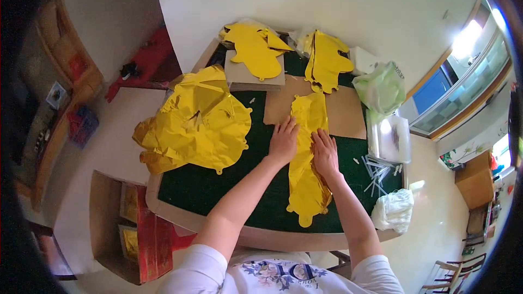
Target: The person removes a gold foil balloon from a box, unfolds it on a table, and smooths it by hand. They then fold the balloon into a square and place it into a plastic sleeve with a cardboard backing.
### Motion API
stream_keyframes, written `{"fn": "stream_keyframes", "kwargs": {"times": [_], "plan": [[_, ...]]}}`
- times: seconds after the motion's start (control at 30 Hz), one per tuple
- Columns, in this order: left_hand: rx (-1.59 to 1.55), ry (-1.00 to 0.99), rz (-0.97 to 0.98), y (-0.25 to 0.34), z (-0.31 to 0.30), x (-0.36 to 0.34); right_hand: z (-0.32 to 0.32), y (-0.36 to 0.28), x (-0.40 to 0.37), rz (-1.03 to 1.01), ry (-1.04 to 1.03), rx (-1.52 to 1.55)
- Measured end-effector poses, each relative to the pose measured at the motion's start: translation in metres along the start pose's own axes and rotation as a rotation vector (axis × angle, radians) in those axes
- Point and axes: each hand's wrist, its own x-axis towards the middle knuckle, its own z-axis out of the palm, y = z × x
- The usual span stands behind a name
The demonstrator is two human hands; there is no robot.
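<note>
"Across the middle of the bench [185, 188], what shows in the head view?"

"A long, flat gold foil balloon [306, 177]. It runs from a brown cardboard sheet [347, 114] down over the green surface, its rounded, tabbed end towards the person."

"And the hands?"

"Both are on it. The left hand [283, 141] lies palm down on its left edge, the grip wide and the fingers nearly straight. The right hand [326, 155] rests along the right edge, its grip wide too, fingers pointing away from the body. Neither looks closed around the foil."

"What sits left of them?"

"A broad, crumpled heap of gold foil [201, 120], reaching over the bench's left edge. Below it, beside the bench, an open carton [106, 228] has gold packs [131, 242] inside."

"Beyond the hands?"

"Two groups of flat gold foil shapes. The left foil shapes [256, 57] lie on a flat grey box [238, 73]; the right foil shapes [327, 62] reach the cardboard sheet."

"On the right?"

"A pale green plastic bag [381, 87] is furthest back. Nearer come a clear container [396, 139], a loose scatter of thin pale sticks [376, 171] and a white bundle [393, 210] at the edge. I can't tell what the bundle is made of."
</note>
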Motion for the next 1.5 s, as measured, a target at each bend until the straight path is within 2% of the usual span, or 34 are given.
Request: {"fn": "stream_keyframes", "kwargs": {"times": [0.07, 0.37, 0.57, 0.73, 0.83, 0.97, 1.03, 1.13, 1.5], "plan": [[0.063, -0.015, 0.041, -0.007, 0.003, 0.001, 0.0, 0.002, 0.002, -0.002, 0.018, 0.018], [-0.005, 0.006, 0.033, 0.0, -0.005, -0.002, -0.003, -0.007, 0.001, 0.03, 0.024, -0.022], [0.03, -0.148, 0.053, 0.004, -0.01, -0.001, -0.002, -0.005, 0.001, 0.044, 0.03, -0.018], [0.057, -0.179, 0.074, 0.005, -0.01, 0.0, -0.004, -0.008, 0.001, 0.033, 0.031, -0.056], [0.082, -0.204, 0.072, 0.005, -0.009, 0.001, -0.002, -0.005, 0.002, 0.074, -0.073, -0.047], [0.101, -0.239, 0.058, 0.007, -0.013, 0.001, -0.007, -0.01, 0.002, 0.074, -0.038, -0.092], [0.105, -0.229, 0.062, 0.005, -0.009, 0.001, -0.003, -0.009, 0.0, 0.061, 0.031, -0.14], [0.114, -0.229, 0.054, 0.005, -0.007, 0.002, 0.002, -0.004, 0.001, 0.126, -0.005, -0.143], [0.087, -0.188, 0.056, 0.007, -0.009, 0.002, -0.002, -0.007, 0.001, 0.141, -0.034, -0.116]]}}
